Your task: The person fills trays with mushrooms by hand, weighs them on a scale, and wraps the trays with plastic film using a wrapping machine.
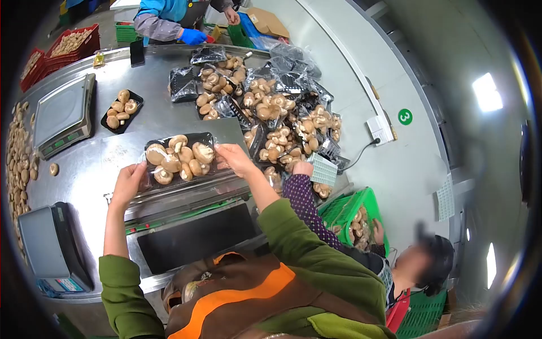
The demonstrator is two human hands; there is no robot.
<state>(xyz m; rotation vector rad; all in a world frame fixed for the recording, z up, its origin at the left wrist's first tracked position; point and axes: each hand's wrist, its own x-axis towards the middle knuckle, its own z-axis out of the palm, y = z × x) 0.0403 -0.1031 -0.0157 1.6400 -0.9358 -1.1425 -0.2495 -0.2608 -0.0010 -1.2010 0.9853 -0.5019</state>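
Note:
A black tray of brown mushrooms lies under clear film in front of me, over the metal wrapping machine. My left hand is closed on the film at the tray's left end. At the right end, my right hand pinches the film with thumb and fingers. Behind it, a smaller open black tray with mushrooms rests on the steel table. To the right is a heap of wrapped mushroom trays.
Two weighing scales, one silver and one grey, stand at left beside loose mushrooms. A co-worker at right reaches to a green crate and holds a pale green slotted item. Another person's blue-gloved hand is across the table.

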